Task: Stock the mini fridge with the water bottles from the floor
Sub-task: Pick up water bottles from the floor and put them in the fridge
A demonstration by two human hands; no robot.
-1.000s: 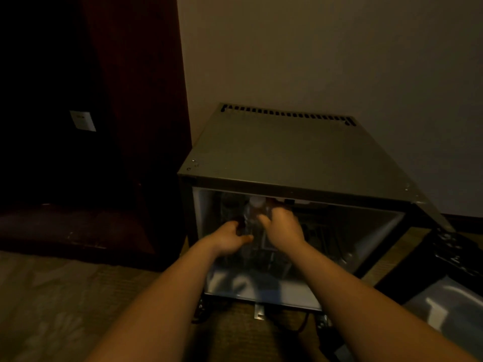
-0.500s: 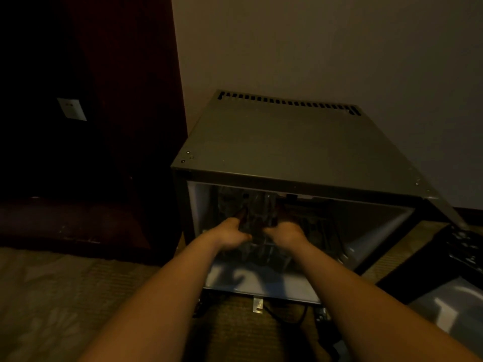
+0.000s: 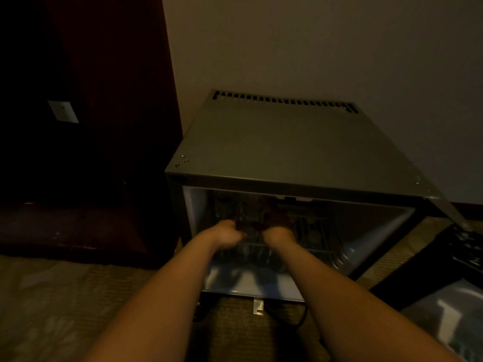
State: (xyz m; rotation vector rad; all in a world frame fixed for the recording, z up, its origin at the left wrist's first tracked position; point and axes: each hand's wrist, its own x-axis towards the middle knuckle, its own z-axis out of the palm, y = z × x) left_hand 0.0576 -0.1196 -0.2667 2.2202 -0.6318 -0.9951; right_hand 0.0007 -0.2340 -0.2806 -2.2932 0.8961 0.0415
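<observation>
At centre frame, reaching deep into the fridge (image 3: 287,147) with left hand (image 3: 229,232) and right hand (image 3: 277,228), set close together, a bottle (image 3: 249,215) dimly seen between them. Curled fingers on the left, by the look; on the right, lost in shadow. Cannot tell a closed grip from a mere touch on either side. Probably the setting-down step, well inside the cavity, just left of a wire shelf (image 3: 316,231).

As for handling: if full, fairly heavy for its size. Thin clear plastic wall, yielding under a squeeze, smooth and perhaps slick. Best taken round the middle of the body, fingers and thumb wrapped, or at the stiffer neck under the cap. Squeeze lightly to avoid denting the wall. Keep upright while letting go, given the poor light inside.

Further out: door (image 3: 467,253) swung open at lower right, cord (image 3: 300,318) below the fridge, carpet (image 3: 52,304) across the bottom, dark cabinet (image 3: 109,126) filling the left, plain wall (image 3: 326,43) at upper right.
</observation>
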